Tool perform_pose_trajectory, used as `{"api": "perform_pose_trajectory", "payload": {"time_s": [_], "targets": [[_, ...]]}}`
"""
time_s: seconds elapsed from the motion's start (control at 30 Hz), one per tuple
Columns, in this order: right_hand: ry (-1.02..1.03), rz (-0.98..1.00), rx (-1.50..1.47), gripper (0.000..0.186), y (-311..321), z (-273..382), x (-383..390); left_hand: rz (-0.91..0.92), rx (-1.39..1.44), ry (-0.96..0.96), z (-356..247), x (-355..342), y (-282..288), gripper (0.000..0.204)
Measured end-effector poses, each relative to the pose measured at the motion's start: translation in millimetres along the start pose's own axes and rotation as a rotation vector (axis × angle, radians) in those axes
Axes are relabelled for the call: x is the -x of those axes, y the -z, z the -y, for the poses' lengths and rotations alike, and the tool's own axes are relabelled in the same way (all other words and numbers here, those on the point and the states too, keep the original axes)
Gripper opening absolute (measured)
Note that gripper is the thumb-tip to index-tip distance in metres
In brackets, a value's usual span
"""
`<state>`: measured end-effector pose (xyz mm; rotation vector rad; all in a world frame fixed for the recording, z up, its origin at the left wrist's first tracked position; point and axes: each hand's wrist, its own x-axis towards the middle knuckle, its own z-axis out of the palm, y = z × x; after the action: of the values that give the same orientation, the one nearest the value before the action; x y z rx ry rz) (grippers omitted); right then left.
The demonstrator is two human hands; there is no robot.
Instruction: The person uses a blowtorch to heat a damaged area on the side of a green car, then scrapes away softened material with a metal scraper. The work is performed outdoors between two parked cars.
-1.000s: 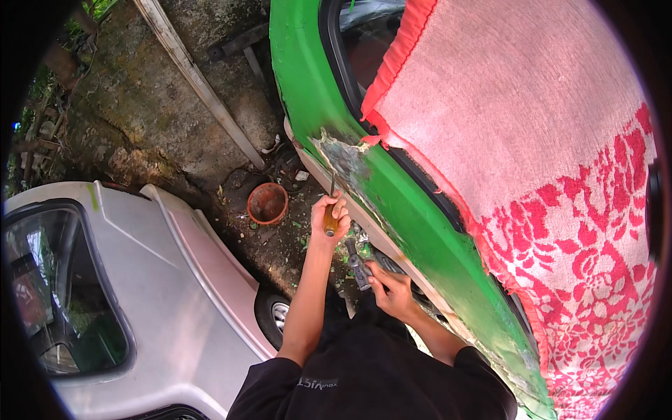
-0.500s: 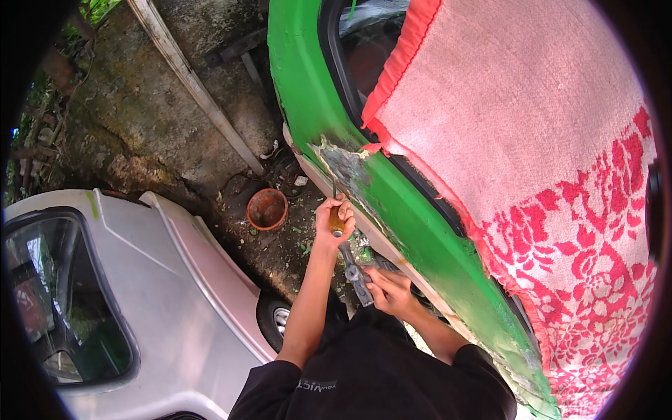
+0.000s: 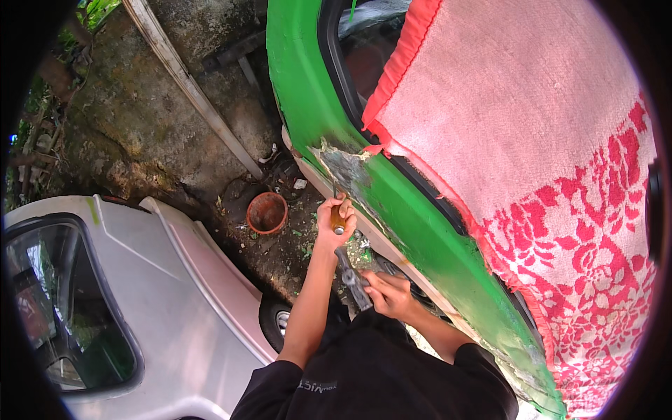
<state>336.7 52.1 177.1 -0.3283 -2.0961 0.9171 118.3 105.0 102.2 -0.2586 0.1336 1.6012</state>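
Two hands work at one spot on the green car body, and only the head view shows them. The left hand is clenched round the orange-brown handle of a chisel-like tool, whose thin shaft runs up to the scraped patch, a grey area where the green paint is gone. The tool seems held at a slant so that its tip bites under the paint edge rather than into the metal. Just below the scraped patch, the right hand grips the handle of a hammer, whose dark head points up towards the butt of the chisel-like tool, close behind it but not touching as far as I can tell; that line-up suits striking the butt.

Right of the scraped patch, a pink and red flowered towel hangs over the car's side and covers the window opening, probably to shield it. Left of the patch and lower, on the dirt ground, stands a round terracotta pot; it looks empty apart from a little dark soil or shadow, which I cannot tell apart. Green paint flakes lie on the ground near it. Farther left of the patch is a silver car.
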Motion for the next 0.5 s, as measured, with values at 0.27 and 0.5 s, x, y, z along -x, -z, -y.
{"api": "perform_pose_trajectory", "payload": {"time_s": [0.27, 0.5], "targets": [[-0.036, -0.035, 0.012, 0.037, -8, -6, -1, 0.101, -0.097, -0.023, -5, -3, 9, 0.008], [-0.040, -0.054, 0.050, 0.034, -9, -9, 0, 0.051, -0.058, -0.024, -4, -2, 4, 0.010]]}}
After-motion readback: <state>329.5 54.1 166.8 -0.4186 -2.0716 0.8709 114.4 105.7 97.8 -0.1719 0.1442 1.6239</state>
